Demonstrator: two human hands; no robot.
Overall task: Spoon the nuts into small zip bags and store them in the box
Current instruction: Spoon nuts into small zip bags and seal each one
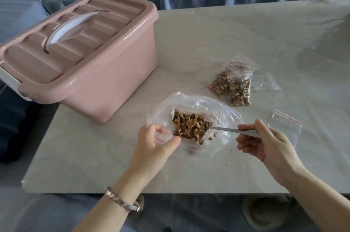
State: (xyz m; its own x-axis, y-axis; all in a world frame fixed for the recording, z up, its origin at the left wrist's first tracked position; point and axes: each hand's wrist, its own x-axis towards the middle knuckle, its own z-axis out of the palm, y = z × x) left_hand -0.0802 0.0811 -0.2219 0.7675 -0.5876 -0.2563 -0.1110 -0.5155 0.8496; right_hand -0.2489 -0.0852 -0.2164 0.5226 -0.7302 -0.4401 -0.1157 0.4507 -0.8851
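Over the big bag (pixel 195 118) of nuts (pixel 189 124), the right hand (pixel 265 144) grips a spoon (pixel 227 129) dipped among them; the left hand (pixel 153 144) pinches a small zip bag (pixel 162 137) just beside.

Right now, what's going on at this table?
A person is portioning nuts out of a large clear bag. The right hand holds a spoon with its bowl in the pile, while the left hand pinches a small empty zip bag beside it. A few filled bags lie farther back on the table, and a spare empty bag lies by the right hand. The pink box sits at the left with its lid on.
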